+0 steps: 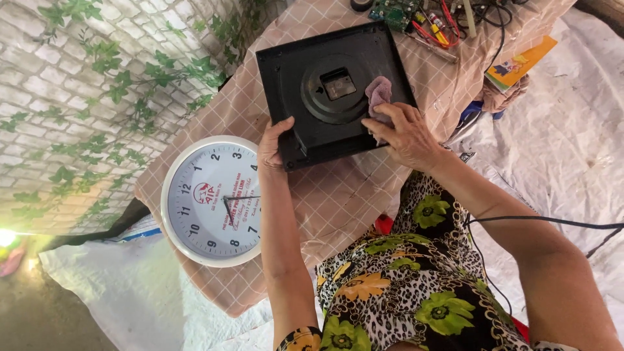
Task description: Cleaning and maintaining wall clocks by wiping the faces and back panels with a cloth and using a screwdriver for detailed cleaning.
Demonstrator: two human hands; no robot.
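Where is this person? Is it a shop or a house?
Probably a small home repair corner, though I can't be sure. A cloth-covered table holds a round white wall clock, a black square clock lying face down, and a circuit board with wires.

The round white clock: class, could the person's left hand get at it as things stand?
Probably yes. The left hand grips the black square clock's edge, and the white clock lies face up just beside it on the table, with nothing between them. It would have to let go first.
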